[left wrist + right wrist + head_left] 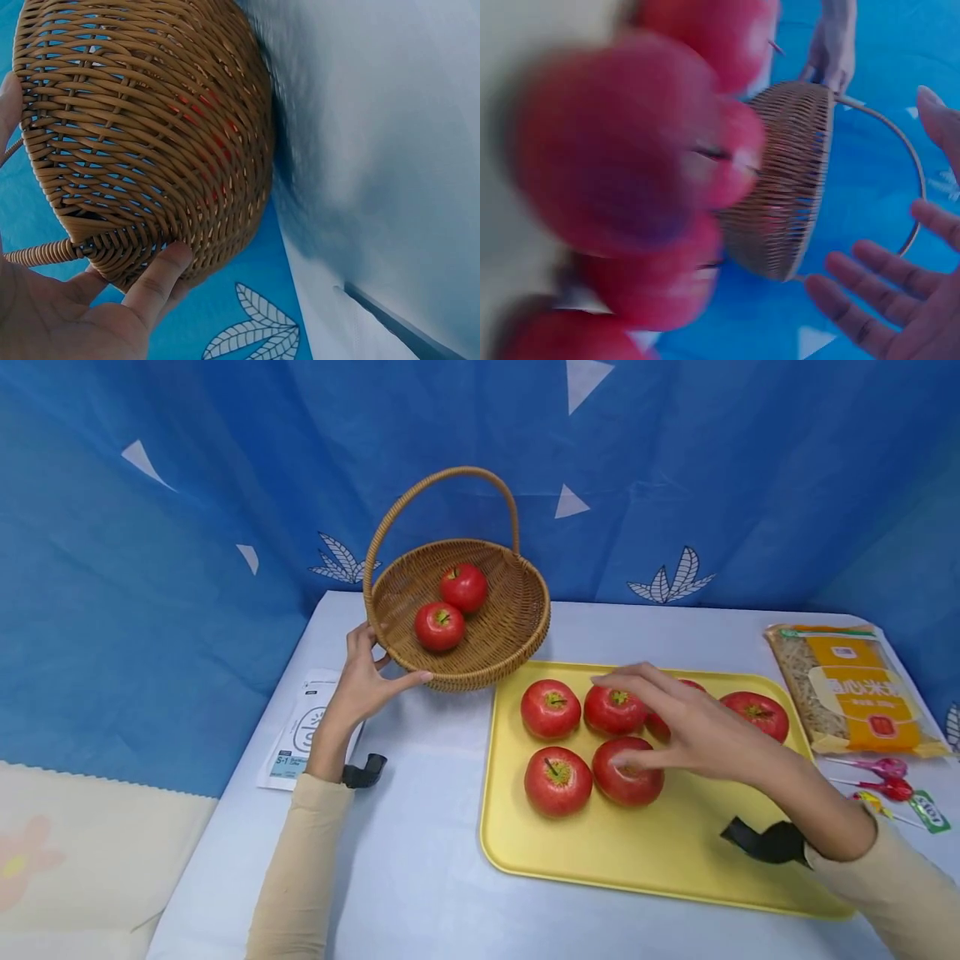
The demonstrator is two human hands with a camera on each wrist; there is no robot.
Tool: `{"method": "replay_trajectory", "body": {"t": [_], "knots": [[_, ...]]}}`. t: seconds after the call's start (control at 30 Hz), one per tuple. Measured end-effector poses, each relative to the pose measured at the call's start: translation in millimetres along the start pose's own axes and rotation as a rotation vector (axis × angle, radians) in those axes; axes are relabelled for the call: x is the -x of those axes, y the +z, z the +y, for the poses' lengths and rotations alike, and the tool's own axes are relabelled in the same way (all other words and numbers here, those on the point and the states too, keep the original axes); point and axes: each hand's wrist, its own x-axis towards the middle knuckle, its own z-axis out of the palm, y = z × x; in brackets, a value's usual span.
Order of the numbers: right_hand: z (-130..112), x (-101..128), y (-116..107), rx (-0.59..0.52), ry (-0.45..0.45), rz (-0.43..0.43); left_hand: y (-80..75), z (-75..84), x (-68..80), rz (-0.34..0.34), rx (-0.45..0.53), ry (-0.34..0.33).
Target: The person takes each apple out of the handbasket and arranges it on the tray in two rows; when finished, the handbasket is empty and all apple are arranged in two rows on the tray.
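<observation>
A round wicker basket (510,602) with a tall arched handle is tilted toward me at the back, two red apples (463,587) lying inside it. My left hand (363,681) grips its left side, the thumb along the front of the rim; the left wrist view has fingers (161,277) against the woven underside. Over the yellow tray (600,860) is my right hand (693,727), fingers spread and holding nothing. Several red apples (557,781) sit on that tray, some partly hidden behind the right hand. In the right wrist view the nearest apple (615,142) is blurred.
Beside the left forearm lies a white pouch (303,727), partly covered. A packet of dry noodles (855,689) is to the right of the tray, with a few wrapped lollipops (892,788) below it. A blue curtain (480,418) hangs behind the white-covered table (420,860).
</observation>
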Motion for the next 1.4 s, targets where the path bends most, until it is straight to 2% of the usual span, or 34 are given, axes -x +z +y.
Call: {"method": "replay_trajectory", "body": {"t": [0.13,0.23,0.4,0.6,0.77,0.9,1.23,1.4], "knots": [[-3,-62,-14,-0.049,-0.150,-0.007,-3.2,-1.9,0.9,-0.005,-0.006,-0.008],[-1,-114,-17,-0.107,-0.202,-0.039,-5.3,-1.8,1.0,-0.001,-0.004,-0.004],[8,-188,0,-0.167,-0.203,-0.117,-6.3,-0.6,0.5,-0.003,0.009,0.009],[6,-246,26,-0.148,-0.141,-0.284,-4.6,0.1,-1.5,-0.009,0.017,0.010],[5,-275,36,-0.062,-0.094,-0.371,-5.2,2.0,-3.0,-0.007,0.011,0.013],[11,-288,48,-0.046,-0.089,-0.421,-6.3,3.1,-3.9,-0.010,0.006,0.012],[23,-299,77,-0.015,-0.096,-0.489,-4.7,0.9,-3.2,-0.018,0.004,0.022],[23,-302,86,0.030,-0.098,-0.468,-5.6,-0.8,-1.9,-0.014,-0.003,0.016]]}}
